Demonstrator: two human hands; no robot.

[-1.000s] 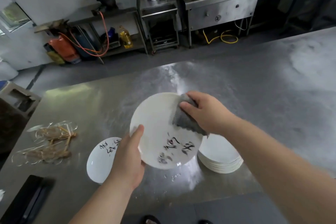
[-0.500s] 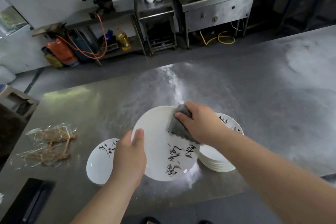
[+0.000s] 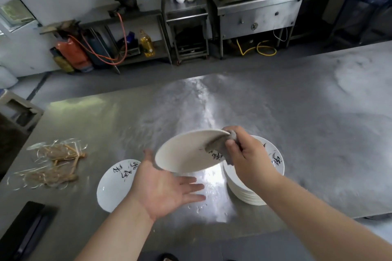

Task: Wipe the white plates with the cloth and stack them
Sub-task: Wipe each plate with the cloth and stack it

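1. Left hand [image 3: 167, 184]: I see it palm up with the fingers straight and spread, holding nothing. It sits just under the lower left edge of the raised plate [image 3: 184, 152]. I cannot tell whether the thumb touches the rim.
2. Right hand [image 3: 248, 154]: fingers and thumb pinch the grey cloth [image 3: 218, 148] against the plate's right rim and carry it alone.
3. The raised plate is clear of the steel table [image 3: 307, 133] and tilted. Black brush markings show beside the cloth.
4. The stack of plates [image 3: 252, 190] stands on the table beneath the right wrist, and its top plate is marked likewise.
5. A single plate [image 3: 114, 184] lies flat, partly hidden by the left forearm.
6. Wrapped stick bundles [image 3: 53, 161] lie well apart to the left.
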